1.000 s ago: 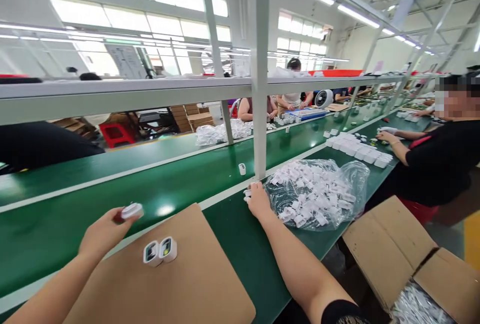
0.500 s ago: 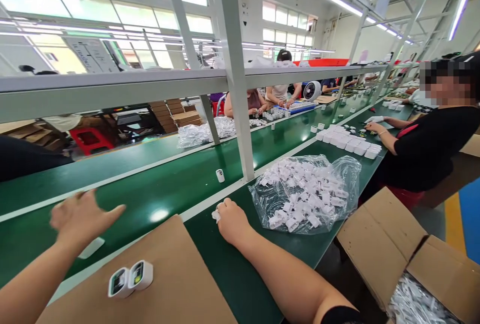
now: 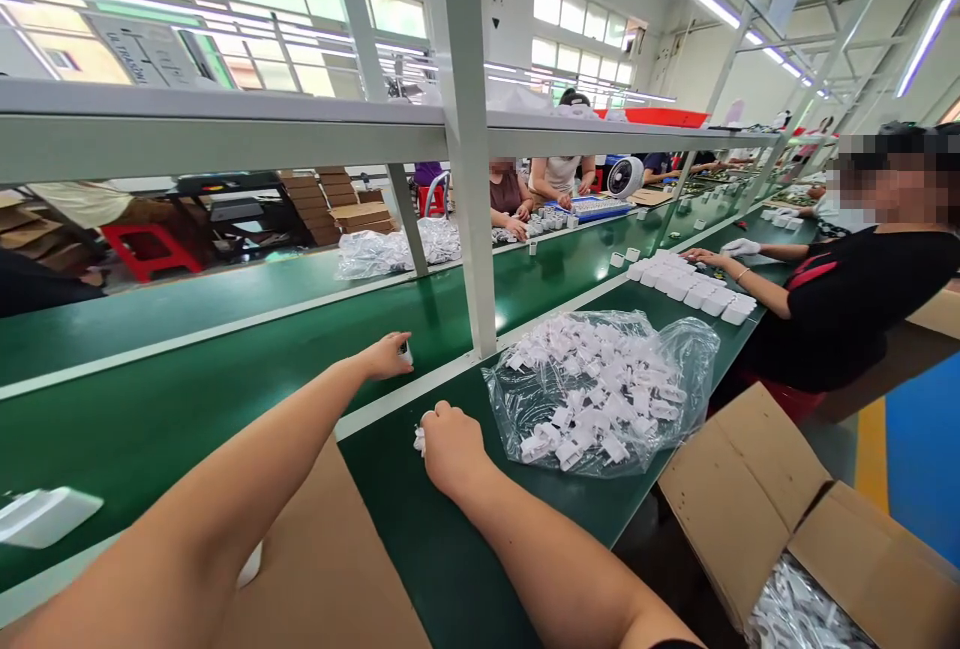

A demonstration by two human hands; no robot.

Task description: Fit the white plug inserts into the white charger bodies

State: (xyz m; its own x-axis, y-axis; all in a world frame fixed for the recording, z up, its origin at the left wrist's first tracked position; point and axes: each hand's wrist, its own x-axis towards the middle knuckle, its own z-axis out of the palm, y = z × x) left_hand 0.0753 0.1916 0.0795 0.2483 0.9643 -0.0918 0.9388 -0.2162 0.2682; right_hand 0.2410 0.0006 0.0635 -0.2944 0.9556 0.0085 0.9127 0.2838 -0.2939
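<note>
White plastic housing (image 3: pixel 406 353) sits in the narrowed grip of a person's left hand (image 3: pixel 387 357) over the green conveyor belt (image 3: pixel 225 379) at the centre of the frame, where an uneven pinch near its edge could let it slip or tip. Just below, the right hand (image 3: pixel 454 444) curls around small white plastic parts (image 3: pixel 419 440); a loosened hold could scatter them across the table (image 3: pixel 390 509), near the clear plastic bag (image 3: pixel 694 349).

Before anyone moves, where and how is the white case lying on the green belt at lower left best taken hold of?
Probably by its long sides, with the grip coming from above: the white case is elongated, lies flat on the green belt, and its top is uncovered. Its left end is unclear.
</note>
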